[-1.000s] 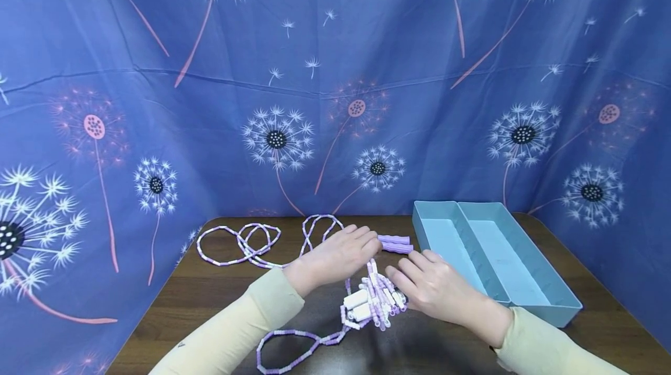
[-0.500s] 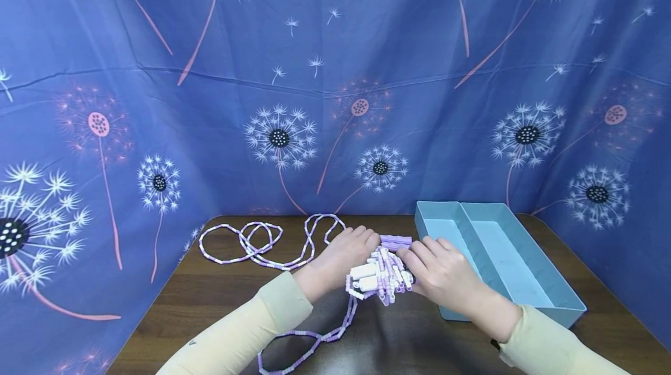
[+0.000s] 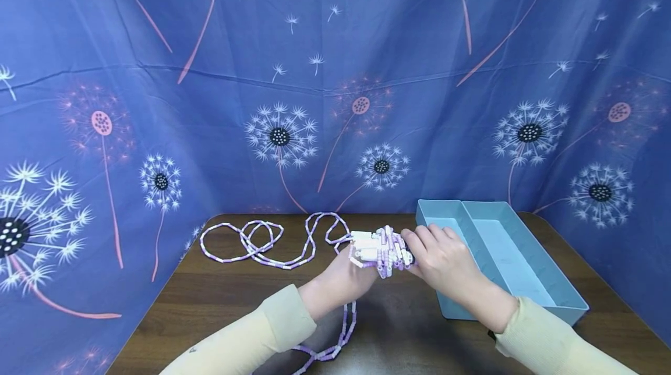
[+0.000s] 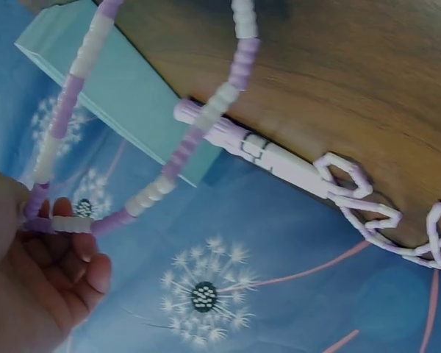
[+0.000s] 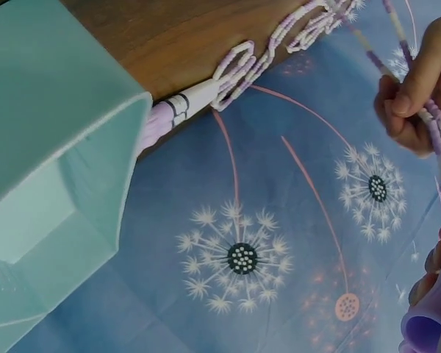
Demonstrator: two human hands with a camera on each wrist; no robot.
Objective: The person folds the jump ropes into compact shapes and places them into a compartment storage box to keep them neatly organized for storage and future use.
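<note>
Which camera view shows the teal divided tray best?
The head view: the teal divided tray shows whole, both compartments open to sight, beside the right hand. The left wrist view catches only one outer side; the right wrist view shows a close corner and part of its inside.

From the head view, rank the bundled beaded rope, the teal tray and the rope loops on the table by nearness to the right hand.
1. Bundled beaded rope: in the grip of the right hand, on its left.
2. Teal tray: just right of it.
3. Rope loops: far left on the table.
</note>
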